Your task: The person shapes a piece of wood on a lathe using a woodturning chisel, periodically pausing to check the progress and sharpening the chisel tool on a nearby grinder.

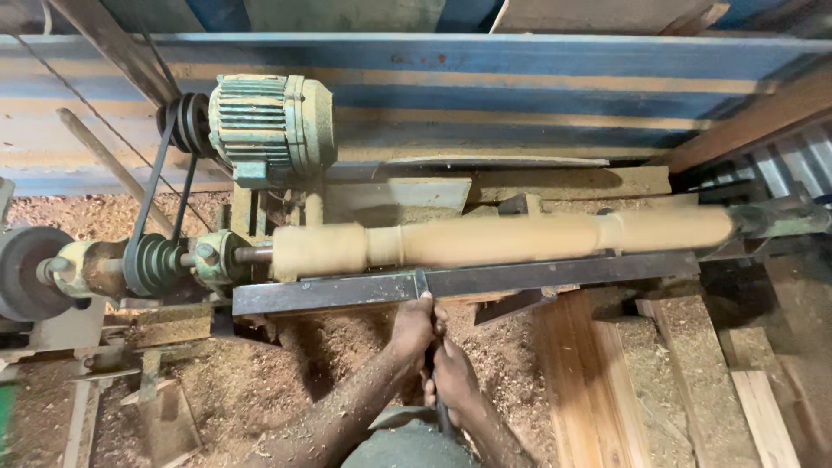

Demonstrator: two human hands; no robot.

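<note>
A long pale wooden spindle (511, 238) is mounted across a lathe, blurred as if spinning, with a groove cut near its left end. A dark steel tool rest bar (537, 276) runs along its front. My left hand (414, 328) grips a turning chisel (422, 284) just below the bar, the blade lying over the bar toward the wood. My right hand (453, 377) is closed on the same tool's handle lower down, close to my body.
A green electric motor (269, 126) sits at the back left, with belts running down to a pulley (154, 263) and a grinding wheel (24, 270). Sawdust covers the ground. Wooden planks (598, 381) lie at the right. A corrugated metal wall stands behind.
</note>
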